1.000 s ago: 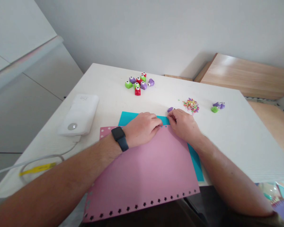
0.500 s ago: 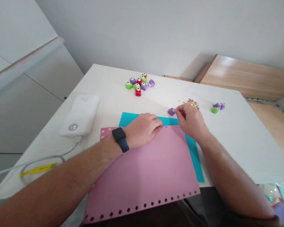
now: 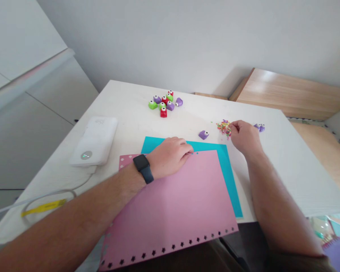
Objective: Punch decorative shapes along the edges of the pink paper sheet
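Note:
A pink sheet of paper [image 3: 181, 196] with punched shapes along its edges lies partly over a blue sheet [image 3: 228, 170] and overhangs the table's front edge. At the pink sheet's top edge my left hand [image 3: 171, 153], with a dark watch on its wrist, is closed on the paper. My right hand [image 3: 245, 138] is over the right side of a small heap of coloured paper confetti [image 3: 223, 127]. Its fingers are pinched together; anything between them is hidden. A purple craft punch [image 3: 203, 135] stands alone beyond the blue sheet.
Several red, green and purple punches [image 3: 163, 112] are grouped at the back of the white table [image 3: 124, 98]. More purple punches [image 3: 260, 127] show behind my right hand. A white power bank [image 3: 96, 139] with a cable lies at the left, near a yellow tag [image 3: 45, 206].
My right hand has moved right, away from the purple punch, to the confetti heap. It now hides the green punch at the right. My left hand stays on the pink paper.

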`<state>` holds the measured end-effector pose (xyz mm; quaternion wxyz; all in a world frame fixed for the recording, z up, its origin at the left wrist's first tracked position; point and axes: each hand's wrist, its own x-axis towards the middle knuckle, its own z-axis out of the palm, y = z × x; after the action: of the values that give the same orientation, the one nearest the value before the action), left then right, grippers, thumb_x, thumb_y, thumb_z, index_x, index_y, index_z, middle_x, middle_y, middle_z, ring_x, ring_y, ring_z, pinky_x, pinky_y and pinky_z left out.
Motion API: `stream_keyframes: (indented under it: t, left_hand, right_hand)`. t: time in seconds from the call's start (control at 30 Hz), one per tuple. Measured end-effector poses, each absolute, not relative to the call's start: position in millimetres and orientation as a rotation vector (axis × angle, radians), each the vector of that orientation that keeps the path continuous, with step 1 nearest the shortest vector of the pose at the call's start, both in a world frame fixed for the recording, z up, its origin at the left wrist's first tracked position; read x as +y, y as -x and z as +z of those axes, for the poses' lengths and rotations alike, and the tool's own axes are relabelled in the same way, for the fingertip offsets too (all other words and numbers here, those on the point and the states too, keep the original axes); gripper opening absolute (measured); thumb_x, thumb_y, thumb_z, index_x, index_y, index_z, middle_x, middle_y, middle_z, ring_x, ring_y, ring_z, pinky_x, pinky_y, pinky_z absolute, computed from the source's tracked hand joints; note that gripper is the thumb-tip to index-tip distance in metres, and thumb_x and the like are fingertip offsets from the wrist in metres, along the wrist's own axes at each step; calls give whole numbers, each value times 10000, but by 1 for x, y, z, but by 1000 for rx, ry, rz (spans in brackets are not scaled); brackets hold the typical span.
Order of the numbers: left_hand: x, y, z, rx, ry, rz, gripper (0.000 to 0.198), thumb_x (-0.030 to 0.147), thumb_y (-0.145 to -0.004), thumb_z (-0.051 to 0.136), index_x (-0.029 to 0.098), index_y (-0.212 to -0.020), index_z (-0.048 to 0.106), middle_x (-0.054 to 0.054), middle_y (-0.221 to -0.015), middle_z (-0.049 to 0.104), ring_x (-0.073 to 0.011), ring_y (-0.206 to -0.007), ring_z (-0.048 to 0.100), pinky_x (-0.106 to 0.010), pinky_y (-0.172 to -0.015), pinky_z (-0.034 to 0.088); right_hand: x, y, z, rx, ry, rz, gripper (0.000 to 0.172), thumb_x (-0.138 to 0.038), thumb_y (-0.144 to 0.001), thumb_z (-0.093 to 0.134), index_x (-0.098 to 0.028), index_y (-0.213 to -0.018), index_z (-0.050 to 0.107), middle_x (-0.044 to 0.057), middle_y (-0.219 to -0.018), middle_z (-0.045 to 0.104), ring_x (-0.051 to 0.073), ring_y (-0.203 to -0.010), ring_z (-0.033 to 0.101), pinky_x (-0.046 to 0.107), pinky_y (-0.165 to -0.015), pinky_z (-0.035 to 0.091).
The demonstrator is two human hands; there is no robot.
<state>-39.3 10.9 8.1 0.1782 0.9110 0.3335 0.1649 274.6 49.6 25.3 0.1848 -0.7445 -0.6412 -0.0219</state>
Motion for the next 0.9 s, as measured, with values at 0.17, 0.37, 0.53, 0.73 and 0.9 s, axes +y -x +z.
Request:
stream_keyframes:
  t: [0.17, 0.37, 0.53, 0.73, 0.9]
  left_hand:
    - [11, 40, 8, 957, -2565, 460, 228, 243, -1072, 540, 196, -1117, 758, -84, -1056, 735, -246, -1024, 673, -421, -956, 516]
    - [12, 40, 10, 985, -2564, 457, 194, 247, -1056, 568, 189, -1094, 749, -82, -1025, 729, -248, -1006, 670, -418, -939, 518]
    - [12, 40, 10, 1002, -2570, 463, 159, 243, -1037, 598, 190, -1066, 745, -80, -1001, 730, -246, -996, 680, -407, -930, 521]
    - [13, 41, 11, 1001, -2559, 465, 157, 249, -1038, 605, 182, -1064, 745, -83, -1013, 738, -254, -1011, 685, -418, -945, 526]
    - [14, 42, 11, 1016, -2560, 461, 128, 218, -1023, 616, 175, -1033, 737, -85, -1004, 748, -255, -1002, 694, -419, -939, 535]
  right_hand:
    - [47, -268, 25, -1814, 1949, -23, 333, -371, -977, 522, -184, -1067, 783, 134, -981, 802, 289, -879, 702, 421, -846, 502]
    - [34, -236, 21, -1979, 1635, 156, 373, -471, -998, 607, -170, -1162, 755, 83, -925, 749, 223, -805, 664, 372, -810, 514]
    - [28, -223, 16, -2142, 1564, 257, 354, -448, -1007, 645, -199, -1231, 758, 85, -1010, 735, 215, -854, 667, 374, -879, 517]
    - [28, -222, 15, -2185, 1571, 251, 250, -358, -1020, 617, -200, -1137, 771, 77, -969, 729, 215, -864, 664, 359, -873, 505]
    - [32, -228, 19, -2108, 1614, 201, 245, -349, -1005, 601, -201, -1108, 766, 72, -968, 760, 225, -859, 671, 368, -852, 505]
